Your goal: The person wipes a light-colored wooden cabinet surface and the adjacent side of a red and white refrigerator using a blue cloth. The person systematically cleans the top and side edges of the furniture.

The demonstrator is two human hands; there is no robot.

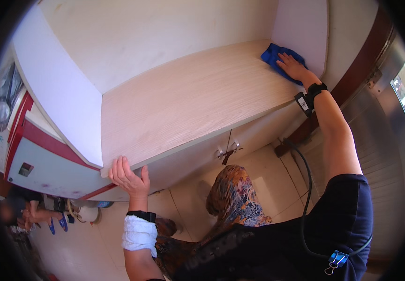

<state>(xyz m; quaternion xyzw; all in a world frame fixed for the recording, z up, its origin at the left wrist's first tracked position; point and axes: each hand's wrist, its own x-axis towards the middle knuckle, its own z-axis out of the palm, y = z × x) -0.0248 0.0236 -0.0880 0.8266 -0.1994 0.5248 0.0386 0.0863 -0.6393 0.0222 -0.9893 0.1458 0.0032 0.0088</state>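
My right hand (293, 67) lies flat, palm down, on a blue cloth (271, 54) at the far right end of a wood-grain cabinet top (185, 102). The cloth is spread on the surface close to the white right side panel (301, 31). At the near left corner, my left hand (128, 177) rests on the front edge of the top with its fingers over the surface and its thumb apart. It holds no loose object. A white towel band (139, 232) is wrapped around my left forearm.
Below the top are cabinet doors with metal handles (220, 152) and a brown ribbon (227, 157). A white panel (56, 80) bounds the left side, beside a red-and-white refrigerator (55, 161). A dark cable (308, 175) hangs near my right arm. A seated person (30, 210) is at lower left.
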